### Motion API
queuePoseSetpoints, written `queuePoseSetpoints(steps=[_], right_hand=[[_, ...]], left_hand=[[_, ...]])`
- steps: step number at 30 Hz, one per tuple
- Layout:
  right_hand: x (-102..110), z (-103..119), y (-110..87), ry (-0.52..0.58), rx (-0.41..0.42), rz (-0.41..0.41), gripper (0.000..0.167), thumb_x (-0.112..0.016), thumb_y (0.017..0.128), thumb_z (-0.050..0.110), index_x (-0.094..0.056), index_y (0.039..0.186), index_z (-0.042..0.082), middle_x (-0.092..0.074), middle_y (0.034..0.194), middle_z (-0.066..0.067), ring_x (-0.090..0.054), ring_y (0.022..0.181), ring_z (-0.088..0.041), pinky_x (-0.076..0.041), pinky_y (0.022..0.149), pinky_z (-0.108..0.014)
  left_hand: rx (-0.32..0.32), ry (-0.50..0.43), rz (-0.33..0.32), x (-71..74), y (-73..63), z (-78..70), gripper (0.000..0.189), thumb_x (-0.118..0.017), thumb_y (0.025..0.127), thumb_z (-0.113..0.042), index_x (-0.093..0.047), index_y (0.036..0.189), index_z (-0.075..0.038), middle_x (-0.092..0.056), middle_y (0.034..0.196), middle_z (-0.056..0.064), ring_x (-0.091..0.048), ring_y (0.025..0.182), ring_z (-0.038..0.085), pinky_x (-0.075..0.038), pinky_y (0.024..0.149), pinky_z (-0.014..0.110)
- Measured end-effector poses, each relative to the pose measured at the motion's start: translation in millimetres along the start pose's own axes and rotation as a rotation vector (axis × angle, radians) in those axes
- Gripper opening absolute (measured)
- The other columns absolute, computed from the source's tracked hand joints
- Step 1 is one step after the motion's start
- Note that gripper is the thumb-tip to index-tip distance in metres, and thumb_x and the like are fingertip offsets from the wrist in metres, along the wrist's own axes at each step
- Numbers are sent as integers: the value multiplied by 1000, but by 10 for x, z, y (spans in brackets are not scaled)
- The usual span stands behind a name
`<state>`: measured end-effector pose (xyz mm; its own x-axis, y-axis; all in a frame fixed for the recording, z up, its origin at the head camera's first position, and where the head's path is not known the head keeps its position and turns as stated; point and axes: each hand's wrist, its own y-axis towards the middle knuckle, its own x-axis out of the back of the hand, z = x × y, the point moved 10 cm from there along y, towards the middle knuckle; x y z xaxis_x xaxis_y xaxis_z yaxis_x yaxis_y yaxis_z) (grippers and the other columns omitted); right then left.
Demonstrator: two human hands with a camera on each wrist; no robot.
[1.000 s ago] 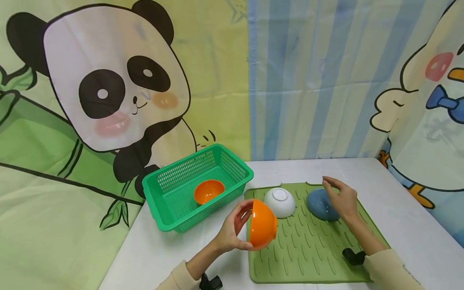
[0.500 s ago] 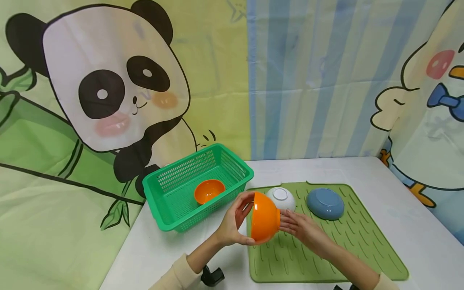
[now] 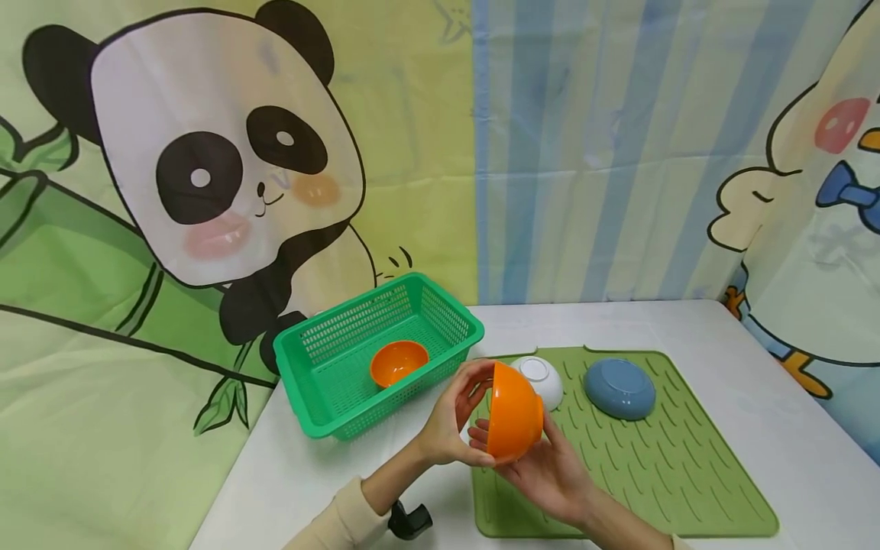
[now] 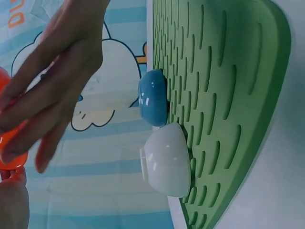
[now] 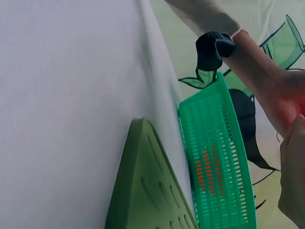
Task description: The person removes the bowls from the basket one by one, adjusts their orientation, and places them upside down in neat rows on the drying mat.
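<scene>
Orange bowl (image 3: pixel 514 412) is up in the person's hands, above the mat's left side; tipped on its side, mouth facing the basket, foot to the right; glossy, plain, inside hidden from the head view; left edge crops it in the left wrist view. Left hand (image 3: pixel 447 424) grips the rim, thumb low, fingers high; right hand (image 3: pixel 553 481) is at the bowl's underside, fingers extended rather than clenched, partly covered by the bowl; firm contact there can't be told; right wrist view crops the hands at its right edge. White bowl (image 3: pixel 539 378) sits upside down on the green mat (image 3: pixel 674 473), partly blocked by the held one; blue bowl (image 3: pixel 620 389) upside down beside it, fully visible. Green basket (image 3: pixel 406 388) stands left of the mat; second orange bowl (image 3: pixel 399 361) inside, mouth up, lower part masked by the basket wall.
</scene>
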<state>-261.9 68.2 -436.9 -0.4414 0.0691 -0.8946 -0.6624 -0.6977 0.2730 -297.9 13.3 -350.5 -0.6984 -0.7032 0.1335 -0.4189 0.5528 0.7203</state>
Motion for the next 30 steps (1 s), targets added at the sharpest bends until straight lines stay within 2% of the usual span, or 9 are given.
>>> queuePoseSetpoints(steps=[6,19,23,30], right_hand=[[-37,-17,-21,21,42,34,66,-12,97,51,-32,144,9,-26,146,-20,-18,137,-26,-6,110,-32],[-40,-9,-37,31,46,38,64,-12,97,48,-35,142,8,-32,144,-17,-26,135,-26,-5,109,-32],[-21,14,-41,-9,47,6,63,-11,98,47,-37,141,9,-34,143,-18,-30,133,-26,-7,109,-33],[64,107,-71,-159,28,-133,57,-12,100,43,-45,135,13,-44,134,-15,-43,124,-24,-18,108,-34]], left_hand=[[6,8,-5,7,-12,6,102,-77,70,-44,-22,137,11,-25,135,25,-31,126,41,-24,105,47],[17,20,-13,14,-25,32,101,-75,71,-47,-23,137,9,-27,134,22,-31,125,41,-23,105,48],[33,40,-22,20,-32,44,101,-74,71,-48,-23,137,8,-27,134,23,-31,125,40,-23,106,47],[53,77,-16,35,-59,82,102,-72,72,-51,-21,140,5,-26,137,21,-34,126,35,-26,106,45]])
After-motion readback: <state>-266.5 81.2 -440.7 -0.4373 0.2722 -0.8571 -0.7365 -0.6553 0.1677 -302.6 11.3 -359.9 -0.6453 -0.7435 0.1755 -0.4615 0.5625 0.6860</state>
